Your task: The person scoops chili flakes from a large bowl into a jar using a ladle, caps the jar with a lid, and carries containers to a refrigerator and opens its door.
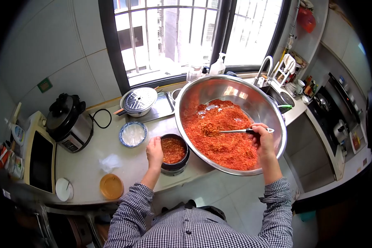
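My right hand (263, 141) is closed round the black handle of a metal spoon (234, 131). The spoon's head is in the chopped red chili (231, 151) that fills much of a large steel basin (265, 93). To the left of the basin, my left hand (154, 153) grips the side of a round dark jar (176, 168) with its fingers at the rim. The jar has no lid on and holds red chili paste (172, 149) to near its top. The spoon's scooping end is partly hidden by chili.
Left of the jar are a blue-patterned bowl (133, 134) under plastic film, crumpled plastic (110, 163), an orange-brown lid (111, 186) and a white cup (64, 189). A pressure cooker (70, 124), microwave (39, 157) and steamer pot (139, 101) stand behind. The sink faucet (263, 68) rises behind the basin.
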`<state>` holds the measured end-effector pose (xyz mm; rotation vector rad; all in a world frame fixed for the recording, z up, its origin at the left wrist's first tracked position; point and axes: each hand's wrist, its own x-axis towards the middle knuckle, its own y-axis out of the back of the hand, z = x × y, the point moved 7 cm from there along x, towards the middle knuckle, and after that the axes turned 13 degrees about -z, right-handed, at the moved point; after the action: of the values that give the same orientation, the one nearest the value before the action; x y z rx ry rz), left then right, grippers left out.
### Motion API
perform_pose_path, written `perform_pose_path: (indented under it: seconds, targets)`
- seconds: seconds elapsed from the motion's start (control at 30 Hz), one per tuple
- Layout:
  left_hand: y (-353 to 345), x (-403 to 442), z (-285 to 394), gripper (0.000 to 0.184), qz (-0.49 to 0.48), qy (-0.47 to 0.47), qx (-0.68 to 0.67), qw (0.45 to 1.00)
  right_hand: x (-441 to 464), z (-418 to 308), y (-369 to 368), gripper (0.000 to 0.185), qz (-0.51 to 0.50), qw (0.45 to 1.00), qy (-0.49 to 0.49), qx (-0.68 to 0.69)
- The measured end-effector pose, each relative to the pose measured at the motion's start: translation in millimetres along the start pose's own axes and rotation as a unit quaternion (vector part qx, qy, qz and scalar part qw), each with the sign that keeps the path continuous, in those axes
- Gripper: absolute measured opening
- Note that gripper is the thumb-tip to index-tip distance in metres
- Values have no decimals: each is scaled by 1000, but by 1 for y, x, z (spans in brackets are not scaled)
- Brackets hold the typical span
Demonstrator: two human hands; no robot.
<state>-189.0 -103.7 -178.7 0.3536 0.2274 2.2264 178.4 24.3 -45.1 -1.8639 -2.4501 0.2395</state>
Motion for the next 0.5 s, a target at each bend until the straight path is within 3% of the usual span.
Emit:
perform_pose_path:
  seconds: [0.17, 0.3, 0.37, 0.4, 0.47, 0.5]
  targets:
    - [-2, 0, -5, 33, -28, 47, 13, 998, -13, -18, -41, 10, -57, 998, 3, -7]
    - [-3, 2, -8, 32, -20, 32, 2, 999, -26, -12, -84, 9, -106, 993, -22, -46]
    - [-1, 0, -2, 32, -13, 24, 1, 1000, -39, -7, -115, 11, -173, 978, 25, -114]
    - [-1, -1, 0, 32, -8, 20, 1, 1000, -50, -4, -129, 11, -226, 957, 68, -169]
    - [-1, 0, -2, 33, -11, 25, 7, 1000, -78, -2, -160, 13, -316, 842, 288, -329]
    - [-1, 0, -1, 33, -13, 27, 10, 1000, -90, -4, -169, 13, -337, 792, 331, -386]
